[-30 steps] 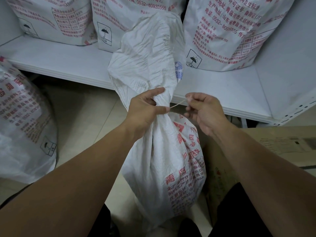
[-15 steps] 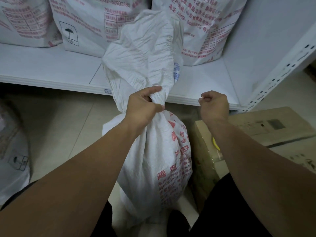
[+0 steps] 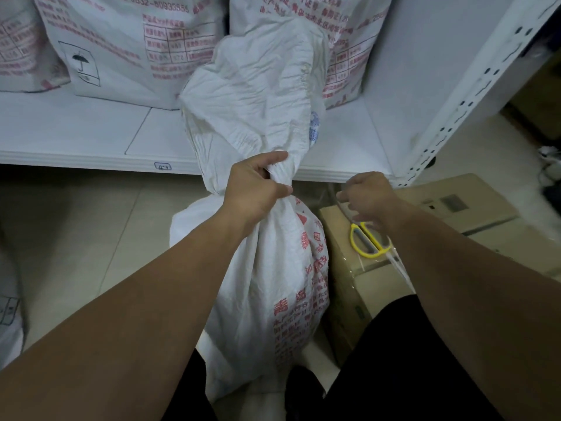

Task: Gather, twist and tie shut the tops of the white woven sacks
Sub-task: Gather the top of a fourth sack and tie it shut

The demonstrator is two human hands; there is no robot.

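One sack [image 3: 273, 268], neck gripped by left hand [image 3: 255, 192]; right hand [image 3: 368, 199] above scissors [image 3: 368, 254].

White sack [image 3: 261, 284], red print; seemingly yellow-handled scissors [image 3: 371, 254]

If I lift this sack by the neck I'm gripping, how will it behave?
The sack looks full and bulging below the left hand, so probably heavy. Its crumpled woven top is floppy and will likely sag over. The smooth weave may slip unless the twist is held tight.

dim light, pale tiled floor [image 3: 76, 238], white shelf [image 3: 76, 129], perforated upright [image 3: 467, 98], cardboard box [image 3: 485, 192]
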